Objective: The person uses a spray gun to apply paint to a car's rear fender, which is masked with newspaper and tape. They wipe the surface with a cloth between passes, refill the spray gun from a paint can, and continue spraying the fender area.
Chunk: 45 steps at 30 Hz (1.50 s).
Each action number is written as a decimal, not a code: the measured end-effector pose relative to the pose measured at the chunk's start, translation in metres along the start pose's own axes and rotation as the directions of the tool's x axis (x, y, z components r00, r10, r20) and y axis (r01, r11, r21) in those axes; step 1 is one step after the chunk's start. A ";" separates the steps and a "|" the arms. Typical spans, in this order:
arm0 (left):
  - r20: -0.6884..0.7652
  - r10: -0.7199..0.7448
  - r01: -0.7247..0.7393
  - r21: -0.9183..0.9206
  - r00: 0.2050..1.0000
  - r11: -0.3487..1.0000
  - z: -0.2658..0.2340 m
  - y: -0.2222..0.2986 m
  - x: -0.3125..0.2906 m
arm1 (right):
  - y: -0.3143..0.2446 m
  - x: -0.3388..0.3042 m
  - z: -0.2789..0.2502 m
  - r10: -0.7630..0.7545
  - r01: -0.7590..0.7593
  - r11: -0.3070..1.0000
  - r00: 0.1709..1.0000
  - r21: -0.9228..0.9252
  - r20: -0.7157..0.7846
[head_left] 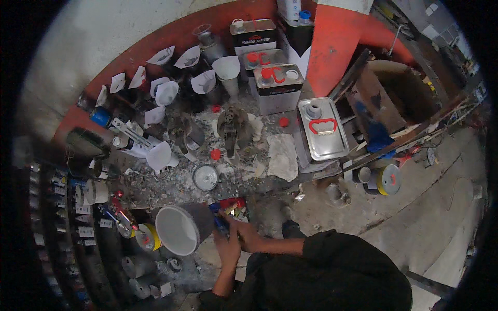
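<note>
My left hand (227, 248) and my right hand (246, 236) are close together, low at the middle of the view. Both are closed about a small dark blue object (220, 222); my fingers cover part of it, and I cannot make out its kind. Just left of it is a large white bucket (199, 215), tilted so that its pale inside shows. Behind my hands lies something red and printed (237, 206), partly hidden. On the bench's front part, beyond the bucket, stands a round open tin (206, 177) with grey contents.
A metal can with a red handle (326, 136) stands at the bench's right end, with more cans (279, 88) behind. Paper-topped cups (167, 93) line the back. A white cloth (282, 157) lies on the spattered bench. Shelves of tins (85, 220) stand at left; a yellow-banded tin (386, 180) at right.
</note>
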<state>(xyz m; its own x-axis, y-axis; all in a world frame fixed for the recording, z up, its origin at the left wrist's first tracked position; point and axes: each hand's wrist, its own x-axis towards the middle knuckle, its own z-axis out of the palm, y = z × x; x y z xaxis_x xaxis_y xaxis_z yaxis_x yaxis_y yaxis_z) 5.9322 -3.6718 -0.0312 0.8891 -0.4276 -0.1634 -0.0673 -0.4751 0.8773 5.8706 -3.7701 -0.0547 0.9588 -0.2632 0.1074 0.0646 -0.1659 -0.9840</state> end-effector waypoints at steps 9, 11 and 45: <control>-0.211 -0.063 0.062 -0.011 0.976 0.998 -0.020 0.010 -0.004 | -0.032 0.014 -0.044 -0.062 0.095 0.965 0.988 -0.245 0.139; -0.162 -0.085 0.097 0.066 0.983 0.993 -0.021 0.019 -0.005 | -0.026 -0.012 -0.081 -0.096 0.043 0.942 0.985 -0.332 -0.146; 0.051 -0.022 0.035 -0.268 0.998 0.963 0.041 -0.069 -0.023 | -0.050 -0.017 -0.312 -0.148 -0.125 0.914 0.785 -0.387 -0.601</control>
<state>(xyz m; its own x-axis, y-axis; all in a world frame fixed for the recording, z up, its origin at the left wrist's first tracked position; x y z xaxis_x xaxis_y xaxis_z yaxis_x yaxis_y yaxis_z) 5.8976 -3.6606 -0.1069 0.8662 -0.4556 -0.2051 0.0874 -0.2661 0.9600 5.7648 -4.0542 0.0368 0.5768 -0.7537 0.3151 -0.1677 -0.4867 -0.8573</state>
